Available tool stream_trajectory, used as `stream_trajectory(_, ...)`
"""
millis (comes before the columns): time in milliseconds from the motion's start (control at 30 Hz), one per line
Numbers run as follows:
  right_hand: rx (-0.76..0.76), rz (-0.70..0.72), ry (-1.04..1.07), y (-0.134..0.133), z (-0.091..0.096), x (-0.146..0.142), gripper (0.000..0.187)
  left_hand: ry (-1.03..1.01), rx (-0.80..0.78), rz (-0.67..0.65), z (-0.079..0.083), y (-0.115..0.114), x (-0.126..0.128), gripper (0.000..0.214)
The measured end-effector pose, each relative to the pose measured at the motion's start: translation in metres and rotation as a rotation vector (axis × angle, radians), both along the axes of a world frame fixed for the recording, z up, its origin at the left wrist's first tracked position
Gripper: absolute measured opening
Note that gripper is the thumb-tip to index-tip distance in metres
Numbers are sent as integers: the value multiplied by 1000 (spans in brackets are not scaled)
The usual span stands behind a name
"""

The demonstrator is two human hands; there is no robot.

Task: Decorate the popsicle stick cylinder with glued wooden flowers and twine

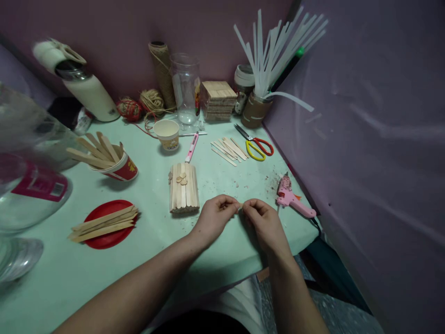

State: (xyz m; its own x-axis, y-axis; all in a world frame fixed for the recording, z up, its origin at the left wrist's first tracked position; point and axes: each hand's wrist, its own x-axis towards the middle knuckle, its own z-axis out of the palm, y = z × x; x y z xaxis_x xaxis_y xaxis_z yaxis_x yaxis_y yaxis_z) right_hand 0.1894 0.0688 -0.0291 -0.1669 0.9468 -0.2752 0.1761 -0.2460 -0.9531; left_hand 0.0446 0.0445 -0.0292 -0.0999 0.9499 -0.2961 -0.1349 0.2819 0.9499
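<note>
Fingertips of my left hand (216, 217) and my right hand (266, 220) meet in a pinch above the front of the table. Between them shows a tiny pale piece of craft stick (241, 207), mostly covered by the fingers. Just left of my left hand stands a box of craft sticks (184, 188) with small rounded wooden pieces stuck on its front. A pink hot glue gun (292, 197) lies to the right of my right hand. Beyond the hands are thin wooden strips (229, 150) and scissors (255, 144) with red and yellow handles.
A pink cutter (192, 147) lies behind the box, near a paper cup (167, 134). At left are a cup of craft sticks (121, 169) and a red plate (111, 240) with sticks. A glass jar (186, 93) and a holder of glue sticks (255, 111) stand behind.
</note>
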Motion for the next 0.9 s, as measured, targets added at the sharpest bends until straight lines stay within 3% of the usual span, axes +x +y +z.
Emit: stream_trajectory(900, 64, 49, -52, -4, 1, 2, 19, 25, 12, 8, -5, -1, 1, 10)
